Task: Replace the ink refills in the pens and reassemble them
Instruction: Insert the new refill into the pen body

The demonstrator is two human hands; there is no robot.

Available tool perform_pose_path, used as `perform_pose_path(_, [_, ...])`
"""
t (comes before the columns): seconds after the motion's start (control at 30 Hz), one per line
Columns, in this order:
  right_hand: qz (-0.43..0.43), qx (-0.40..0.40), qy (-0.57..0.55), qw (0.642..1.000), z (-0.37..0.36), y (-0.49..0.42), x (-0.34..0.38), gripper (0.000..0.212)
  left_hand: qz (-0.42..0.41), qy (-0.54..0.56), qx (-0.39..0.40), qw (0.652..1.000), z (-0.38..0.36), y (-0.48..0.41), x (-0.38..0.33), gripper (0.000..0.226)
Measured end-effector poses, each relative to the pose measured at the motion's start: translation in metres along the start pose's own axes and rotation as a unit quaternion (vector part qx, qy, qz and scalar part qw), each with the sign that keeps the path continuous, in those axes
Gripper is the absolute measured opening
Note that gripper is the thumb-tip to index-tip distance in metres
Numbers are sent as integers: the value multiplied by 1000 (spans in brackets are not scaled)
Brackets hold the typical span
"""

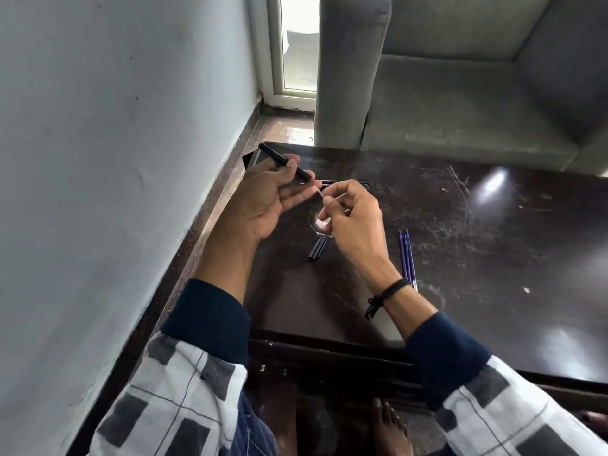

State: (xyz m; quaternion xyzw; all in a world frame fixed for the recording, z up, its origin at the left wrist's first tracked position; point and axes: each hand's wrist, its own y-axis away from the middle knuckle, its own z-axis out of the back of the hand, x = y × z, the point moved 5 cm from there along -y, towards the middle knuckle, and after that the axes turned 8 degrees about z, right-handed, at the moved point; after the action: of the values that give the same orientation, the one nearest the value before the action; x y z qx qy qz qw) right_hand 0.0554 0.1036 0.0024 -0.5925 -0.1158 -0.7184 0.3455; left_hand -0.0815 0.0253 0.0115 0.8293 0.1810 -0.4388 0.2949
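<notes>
While L hand grips barrel centre-left, R hand pinches refill at its mouth: refill-swap step, prob. Next: keep refill in line w/ barrel. Spare refills lie centre-right.

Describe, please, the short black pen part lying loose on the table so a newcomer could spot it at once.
Find the dark, scratched table before the grey sofa. On the near side of the person's right hand lies a short black pen part. Unlike the two long, thin blue refills right of that wrist, it is stubby, black and alone.
</notes>
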Motion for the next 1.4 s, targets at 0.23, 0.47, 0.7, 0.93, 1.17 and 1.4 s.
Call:
perform_pose_path(0.23, [-3,17,34,999,1,0,0,17,-9,-65,-3,998,-9,3,3,15])
perform_pose_path(0.47, [-6,-12,64,998,3,-2,-2,14,-7,-64,-42,997,1,2,1,15])
perform_pose_path(0.7, [-5,2,58,998,2,-2,-4,15,4,-117,-20,993,-5,3,4,14])
perform_pose_path(0.93, [-16,4,22,1000,4,-2,-1,11,9,-153,-11,988,-8,4,6,10])
perform_pose_path(1.17, [-28,3,36,999,8,-7,-6,11,-29,-61,-93,993,7,1,-5,8])
perform_pose_path(1.4, [-19,-1,57,998,8,-8,-8,14,-15,-48,-80,996,7,0,-2,7])
